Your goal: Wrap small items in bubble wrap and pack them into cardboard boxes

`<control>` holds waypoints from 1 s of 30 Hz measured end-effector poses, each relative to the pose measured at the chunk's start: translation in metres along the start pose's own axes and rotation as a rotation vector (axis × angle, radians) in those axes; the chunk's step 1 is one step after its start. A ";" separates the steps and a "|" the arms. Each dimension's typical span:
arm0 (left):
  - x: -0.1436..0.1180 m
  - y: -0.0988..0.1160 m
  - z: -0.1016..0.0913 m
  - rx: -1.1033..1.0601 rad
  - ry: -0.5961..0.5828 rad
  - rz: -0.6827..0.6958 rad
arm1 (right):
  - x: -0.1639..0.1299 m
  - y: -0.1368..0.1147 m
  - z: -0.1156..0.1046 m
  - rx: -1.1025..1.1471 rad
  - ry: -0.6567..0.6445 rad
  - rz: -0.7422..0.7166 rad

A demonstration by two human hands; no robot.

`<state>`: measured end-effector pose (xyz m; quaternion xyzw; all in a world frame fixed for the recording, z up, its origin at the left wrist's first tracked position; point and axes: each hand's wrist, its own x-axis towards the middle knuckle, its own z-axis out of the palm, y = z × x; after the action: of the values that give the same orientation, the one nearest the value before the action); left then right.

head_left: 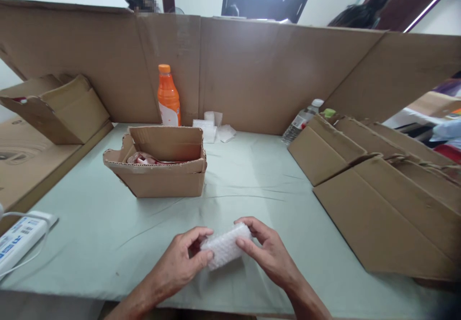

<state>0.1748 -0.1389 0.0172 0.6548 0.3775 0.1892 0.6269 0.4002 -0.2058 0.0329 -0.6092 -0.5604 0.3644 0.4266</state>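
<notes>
A small packet wrapped in white bubble wrap (pixel 225 248) sits between both my hands, just above the pale green table cover (pixel 252 185) near the front edge. My left hand (pixel 183 260) pinches its left end with thumb and fingers. My right hand (pixel 264 250) grips its right end, fingers curled over the top. What is inside the wrap is hidden.
An open cardboard box (pixel 158 171) holding red and white items stands ahead left. Behind it are an orange bottle (pixel 168 97) and bubble wrap pieces (pixel 212 128). Cardboard boxes (pixel 378 185) lie at right, a clear bottle (pixel 302 118) beyond, a power strip (pixel 21 236) at left. Cardboard walls surround the table.
</notes>
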 end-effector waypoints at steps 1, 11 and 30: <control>0.001 0.002 -0.004 -0.002 0.033 -0.004 | 0.000 0.000 -0.001 0.017 0.020 0.007; 0.005 0.010 -0.015 0.045 0.166 0.086 | -0.002 0.008 -0.003 0.102 0.076 0.045; 0.027 0.031 -0.041 0.383 0.419 0.431 | 0.000 0.006 -0.004 0.040 0.107 0.050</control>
<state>0.1707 -0.0897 0.0471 0.7721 0.3797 0.3729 0.3473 0.4065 -0.2064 0.0286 -0.6331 -0.5139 0.3530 0.4589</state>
